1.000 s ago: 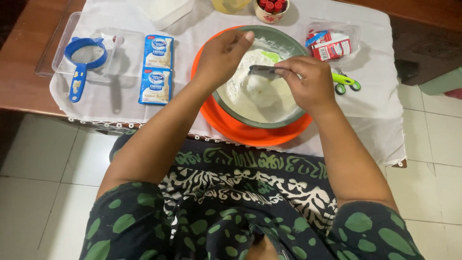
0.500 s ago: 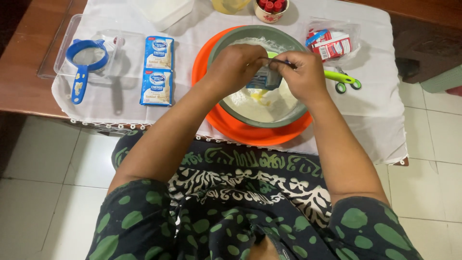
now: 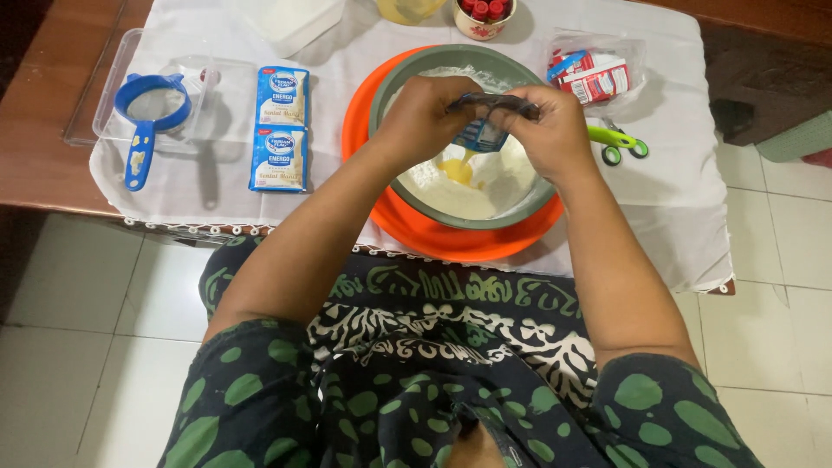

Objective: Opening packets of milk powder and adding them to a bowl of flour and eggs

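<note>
Moved since half a second ago: sachet [image 3: 482,130] tipped lower over bowl, yellow thick liquid [image 3: 458,167] now pooled on white powder; a second ago, left hand lifted open over bowl, right hand alone at sachet.

Head view, item by item.
- Left hand [image 3: 422,113]: closed, pinching sachet's left top edge.
- Right hand [image 3: 550,130]: closed, pinching right top edge; both pressed near together above bowl's middle.
- Sachet: small, blue and white, mouth down, held clear of powder.
- Grey bowl [image 3: 394,78]: seated inside orange basin [image 3: 364,104] on white-clothed table [image 3: 676,173].
- Two unopened sachets [image 3: 281,128]: left of basin, flat.
- Blue sieve [image 3: 147,108]: in clear tray, far left.
- Green scissors [image 3: 617,143]: just right of basin.

Handling note, as judgement: squeeze from sealed end toward mouth, keep mouth over bowl's centre, hold steady until stream thins.
</note>
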